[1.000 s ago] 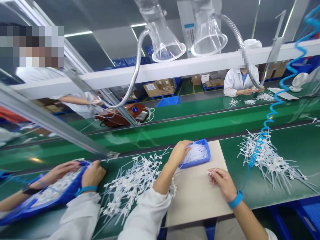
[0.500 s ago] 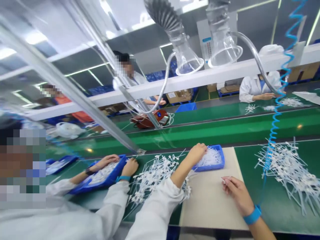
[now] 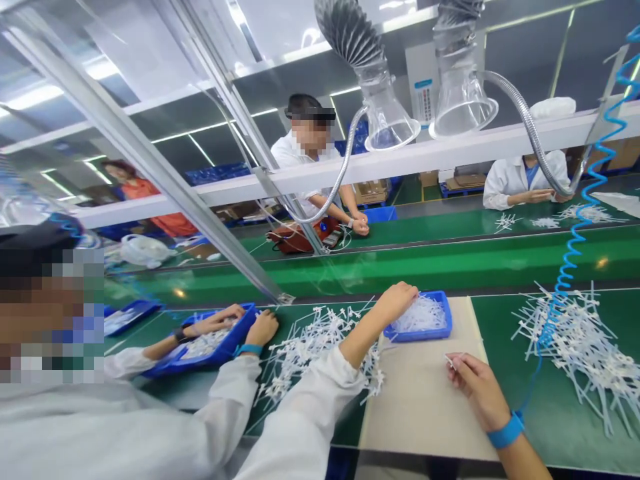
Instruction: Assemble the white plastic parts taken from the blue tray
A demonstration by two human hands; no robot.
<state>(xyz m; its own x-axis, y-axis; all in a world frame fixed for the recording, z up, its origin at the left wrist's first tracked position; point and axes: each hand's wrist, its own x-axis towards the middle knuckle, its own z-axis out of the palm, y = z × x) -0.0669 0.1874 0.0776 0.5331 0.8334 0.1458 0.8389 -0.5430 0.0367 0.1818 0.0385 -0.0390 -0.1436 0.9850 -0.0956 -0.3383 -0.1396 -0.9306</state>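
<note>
Here, I view a green bench (image 3: 500,333) with a beige board (image 3: 420,407) in a bright workroom. A small, slim white piece (image 3: 449,361) sits pinched in my right hand (image 3: 477,387), near right; my left hand (image 3: 395,305), grip unclear, is at the far blue tray (image 3: 425,335).

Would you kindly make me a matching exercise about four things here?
1. Small rectangular blue plastic tray
2. Person's bare left hand
3. Person's bare right hand
4. Broad blue wristband

A. Pinching a small white piece
B. Fastened around a wrist
C. At the flat beige sheet's far end
D. At the tray's left side

Pairs: 1-C, 2-D, 3-A, 4-B
</note>
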